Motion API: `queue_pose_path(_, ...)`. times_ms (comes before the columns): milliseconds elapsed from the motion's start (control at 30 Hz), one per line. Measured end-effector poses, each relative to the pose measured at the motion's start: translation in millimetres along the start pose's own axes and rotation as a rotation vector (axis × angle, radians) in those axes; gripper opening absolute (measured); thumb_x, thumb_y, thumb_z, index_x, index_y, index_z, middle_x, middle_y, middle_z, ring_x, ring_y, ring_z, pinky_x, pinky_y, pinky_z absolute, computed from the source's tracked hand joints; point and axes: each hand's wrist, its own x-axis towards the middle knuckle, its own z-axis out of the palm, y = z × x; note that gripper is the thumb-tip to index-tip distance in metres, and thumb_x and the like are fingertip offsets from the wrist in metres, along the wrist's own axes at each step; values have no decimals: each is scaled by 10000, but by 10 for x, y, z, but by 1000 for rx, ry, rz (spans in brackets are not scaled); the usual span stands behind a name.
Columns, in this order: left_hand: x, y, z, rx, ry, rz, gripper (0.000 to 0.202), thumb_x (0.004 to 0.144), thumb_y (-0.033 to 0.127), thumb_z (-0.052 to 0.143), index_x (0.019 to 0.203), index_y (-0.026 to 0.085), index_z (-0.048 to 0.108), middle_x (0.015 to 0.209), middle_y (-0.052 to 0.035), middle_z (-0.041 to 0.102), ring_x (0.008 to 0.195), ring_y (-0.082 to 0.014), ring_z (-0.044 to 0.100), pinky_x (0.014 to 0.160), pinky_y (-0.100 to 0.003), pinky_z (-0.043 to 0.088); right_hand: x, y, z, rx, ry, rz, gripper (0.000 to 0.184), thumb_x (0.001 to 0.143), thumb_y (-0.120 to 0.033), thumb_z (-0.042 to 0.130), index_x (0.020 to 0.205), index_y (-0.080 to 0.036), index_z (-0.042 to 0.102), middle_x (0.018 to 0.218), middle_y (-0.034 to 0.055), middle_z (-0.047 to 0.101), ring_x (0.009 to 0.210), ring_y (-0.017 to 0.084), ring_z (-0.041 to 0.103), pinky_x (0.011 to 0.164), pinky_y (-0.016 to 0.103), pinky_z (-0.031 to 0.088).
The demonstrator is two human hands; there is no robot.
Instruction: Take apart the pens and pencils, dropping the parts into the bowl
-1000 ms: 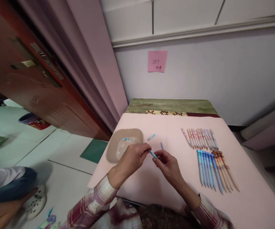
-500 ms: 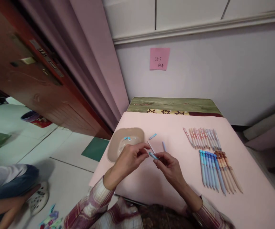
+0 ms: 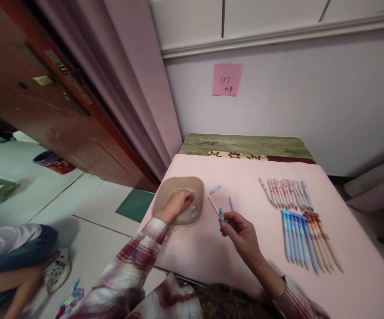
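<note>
My right hand [image 3: 240, 230] is closed on a short light-blue pen barrel [image 3: 221, 215], held upright over the pink table cover [image 3: 212, 248]. My left hand [image 3: 178, 204] reaches into the beige bowl [image 3: 165, 195] at the table's left edge, fingers bent down among small parts; what they hold I cannot make out. A thin white refill [image 3: 213, 205], a small blue cap [image 3: 215, 189] and a pale blue piece [image 3: 231, 204] lie on the cover between the bowl and my right hand.
Rows of assembled pens lie at the right: pale patterned ones [image 3: 287, 192], blue ones [image 3: 295, 239] and orange-brown ones [image 3: 321, 241]. A pink sticky note [image 3: 227, 79] hangs on the wall. Another person's leg and shoe [image 3: 54, 272] are on the floor at the left, beside a brown door [image 3: 29, 97].
My left hand let go of the pen piece and moved left into the bowl. My right hand kept the blue barrel and tilted it upright.
</note>
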Motion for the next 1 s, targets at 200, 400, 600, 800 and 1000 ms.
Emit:
queue_pose_path(200, 108, 59, 60, 42, -77, 115, 162, 731, 116, 525, 722, 182, 673, 812, -56, 661, 780, -191, 579, 721, -276, 402, -6, 3, -16, -32, 24, 0, 298, 758, -424, 709, 919, -180, 647, 648, -2, 602, 556, 121, 545, 520, 248, 488)
queue_pose_path(400, 108, 36, 108, 44, -47, 102, 125, 719, 94, 542, 693, 184, 624, 820, -74, 653, 779, -203, 581, 713, -292, 397, -3, -12, 14, -38, 23, 3, 314, 748, -453, 710, 896, -182, 653, 675, 3, 602, 552, 118, 540, 505, 244, 481)
queue_pose_path(600, 15, 233, -80, -89, 156, -9, 116, 826, 178, 469, 834, 160, 583, 827, -69, 630, 779, -186, 586, 717, -301, 432, 0, 24, 14, -33, 8, 23, 301, 763, -442, 704, 898, -177, 659, 718, 13, 617, 574, 117, 554, 514, 235, 482)
queue_pose_path(800, -281, 853, -152, -895, 136, -53, 134, 831, 305, 551, 865, 177, 528, 775, -14, 642, 731, -150, 635, 677, -274, 493, 38, 30, 51, -66, -20, -6, 291, 789, -440, 672, 917, -178, 673, 716, 13, 613, 565, 115, 535, 515, 237, 467)
queue_pose_path(1000, -390, 1047, -240, -314, 199, 169, 112, 884, 166, 488, 861, 201, 592, 761, -1, 640, 713, -132, 603, 677, -253, 436, 7, 24, -9, -162, 9, -68, 288, 820, -417, 638, 984, -187, 691, 689, 11, 605, 555, 120, 511, 520, 246, 452)
